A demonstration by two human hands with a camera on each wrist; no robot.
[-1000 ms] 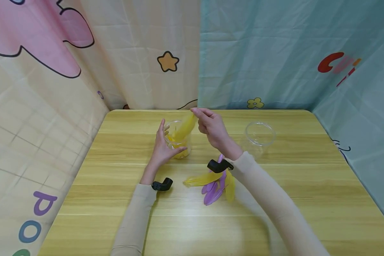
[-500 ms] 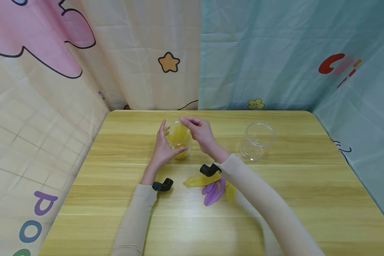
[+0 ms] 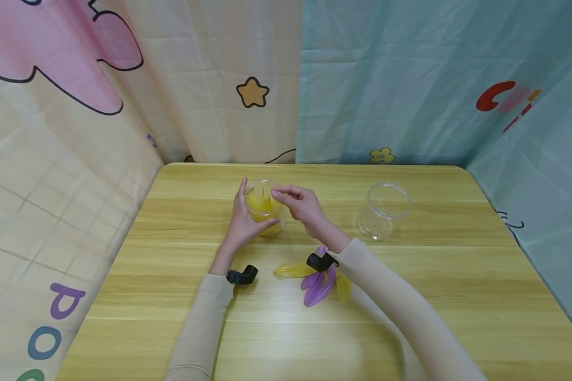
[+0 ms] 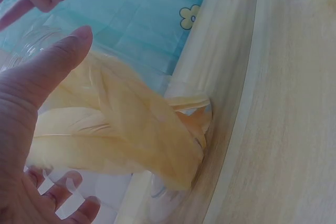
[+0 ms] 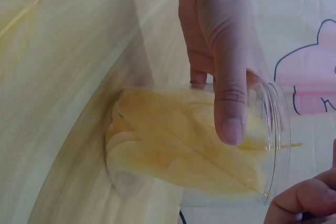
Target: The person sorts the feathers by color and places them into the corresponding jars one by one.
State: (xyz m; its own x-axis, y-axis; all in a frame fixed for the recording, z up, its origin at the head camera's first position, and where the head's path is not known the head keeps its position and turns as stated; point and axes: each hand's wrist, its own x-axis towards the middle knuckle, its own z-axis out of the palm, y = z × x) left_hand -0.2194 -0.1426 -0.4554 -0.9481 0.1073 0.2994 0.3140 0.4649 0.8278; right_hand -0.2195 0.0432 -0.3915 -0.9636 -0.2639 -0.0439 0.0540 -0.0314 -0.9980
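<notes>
"what did the jar (image 5: pixel 202 198) look like?"

"clear and round, ridged at the rim. it stood on the table (image 3: pixel 267 344), well filled with soft yellow feathers (image 5: pixel 178 135), and one quill (image 5: pixel 294 145) poked out past the rim."

"and the hands?"

"the left hand (image 3: pixel 240 225) had a wide grip round the jar's side. the right hand (image 3: pixel 306 210) was just beside the rim, finger and thumb drawn close; i couldn't tell whether its grip held anything."

"any writing?"

"on the left-hand curtain (image 3: pixel 76 185), a purple letter (image 3: pixel 68 291), p or d, and a blue o (image 3: pixel 31 344)."
</notes>
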